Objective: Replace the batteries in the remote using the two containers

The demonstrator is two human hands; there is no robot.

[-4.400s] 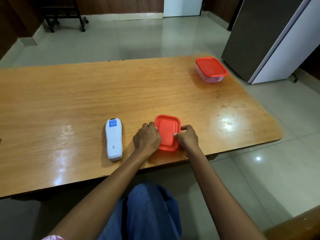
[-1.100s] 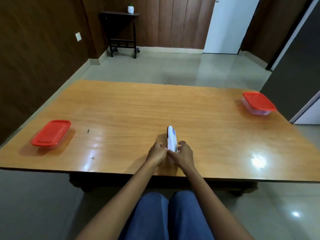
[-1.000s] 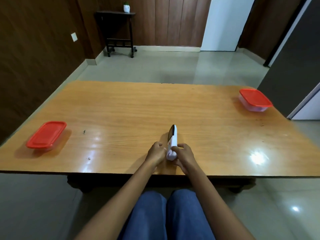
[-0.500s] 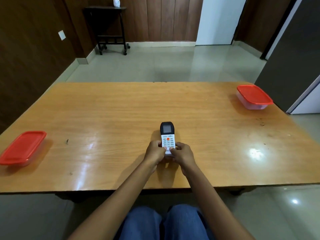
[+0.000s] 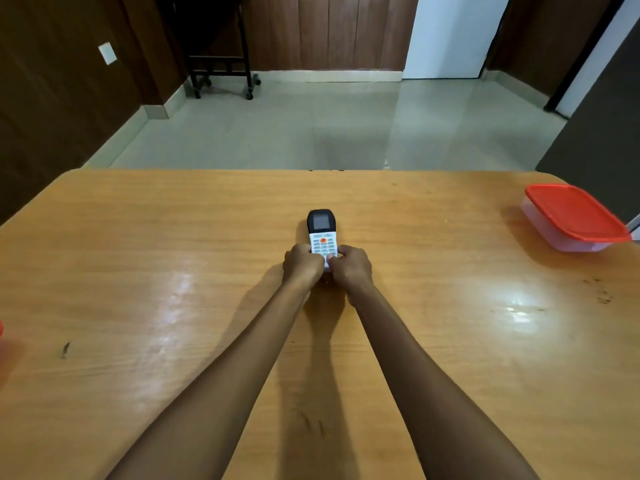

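A white remote (image 5: 322, 233) with a dark screen end and an orange button lies face up on the wooden table (image 5: 173, 258), screen pointing away from me. My left hand (image 5: 302, 265) grips its near end from the left and my right hand (image 5: 351, 266) from the right. A clear container with a red lid (image 5: 573, 216) stands shut at the table's far right. Only a red sliver of the other container (image 5: 1, 332) shows at the left edge.
A tiled floor lies beyond the table's far edge. A dark wheeled stand (image 5: 221, 60) is against the wood-panelled back wall, a white door (image 5: 450, 32) to its right. A dark cabinet side (image 5: 595, 133) rises behind the right container.
The remote was turned from its edge to face up and pushed farther onto the table. The view moved forward, so the left container slid almost out of frame.
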